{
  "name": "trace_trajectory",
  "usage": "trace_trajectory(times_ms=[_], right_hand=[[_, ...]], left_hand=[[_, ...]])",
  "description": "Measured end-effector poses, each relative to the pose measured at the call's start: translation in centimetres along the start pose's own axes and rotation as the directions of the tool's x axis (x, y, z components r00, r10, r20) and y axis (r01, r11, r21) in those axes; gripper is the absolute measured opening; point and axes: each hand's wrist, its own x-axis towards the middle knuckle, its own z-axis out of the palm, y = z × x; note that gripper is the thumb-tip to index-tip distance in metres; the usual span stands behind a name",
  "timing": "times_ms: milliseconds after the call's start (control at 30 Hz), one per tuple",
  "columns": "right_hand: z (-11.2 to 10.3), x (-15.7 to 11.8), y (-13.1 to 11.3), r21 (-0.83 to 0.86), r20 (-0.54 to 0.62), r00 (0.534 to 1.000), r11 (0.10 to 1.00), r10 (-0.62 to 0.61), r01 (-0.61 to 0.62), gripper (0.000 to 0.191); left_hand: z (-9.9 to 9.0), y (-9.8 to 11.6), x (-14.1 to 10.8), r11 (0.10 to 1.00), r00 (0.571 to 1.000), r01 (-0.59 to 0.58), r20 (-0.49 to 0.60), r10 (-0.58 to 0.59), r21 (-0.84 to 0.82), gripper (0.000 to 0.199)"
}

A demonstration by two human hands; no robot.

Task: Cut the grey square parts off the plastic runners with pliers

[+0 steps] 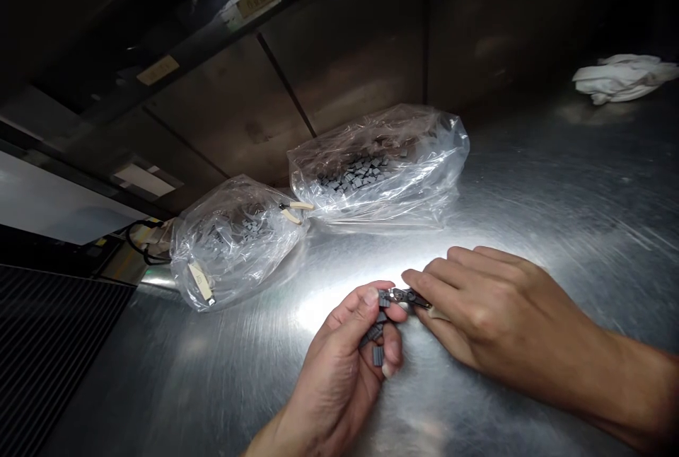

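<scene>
Several small grey plastic parts (378, 356) lie in my left hand (344, 365), its fingers curled round them. One grey part (383, 297) is pinched between the thumb and a fingertip. My right hand (488, 308) is closed round a pair of nippers (411, 297), its handles mostly hidden under the fingers. The dark jaws of the nippers meet the pinched part or sit right against it; whether they bite into it I cannot tell. Both hands are above the metal table (254, 372).
Behind my hands stands a clear plastic bag (424, 195) with many grey parts. A second clear bag (238, 259) is to its left. Pale-handled nippers (297, 209) rest between them. A labelled tool (200, 281) lies on the left bag. A white cloth (623, 78) lies far right.
</scene>
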Motion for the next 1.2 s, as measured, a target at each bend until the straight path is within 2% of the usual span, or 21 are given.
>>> trace_trajectory(times_ms=[267, 500, 633, 800, 1200], right_hand=[[0.24, -0.33, -0.06, -0.009, 0.034, 0.999, 1.000, 0.010, -0.010, 0.014], [0.20, -0.37, 0.12, -0.029, 0.048, 0.999, 1.000, -0.003, 0.005, 0.018], [0.03, -0.40, 0.17, -0.010, 0.043, 0.999, 1.000, 0.020, -0.020, 0.013], [-0.19, -0.02, 0.04, 0.030, 0.002, 1.000, 1.000, 0.001, -0.002, 0.019], [-0.36, 0.23, -0.10, 0.064, 0.013, 1.000, 0.998, -0.015, 0.014, 0.011]], left_hand=[[-0.12, -0.14, -0.02, 1.000, 1.000, -0.011, -0.017, 0.011, 0.003, 0.016], [-0.14, -0.18, 0.03, 1.000, 1.000, 0.006, -0.023, -0.006, -0.009, 0.016], [-0.08, -0.16, 0.05, 1.000, 1.000, -0.001, -0.016, 0.001, -0.006, 0.016], [0.00, -0.19, 0.10, 1.000, 1.000, -0.006, -0.012, 0.006, -0.013, 0.015], [0.08, -0.09, -0.08, 0.999, 1.000, -0.029, -0.002, 0.029, 0.017, 0.017]])
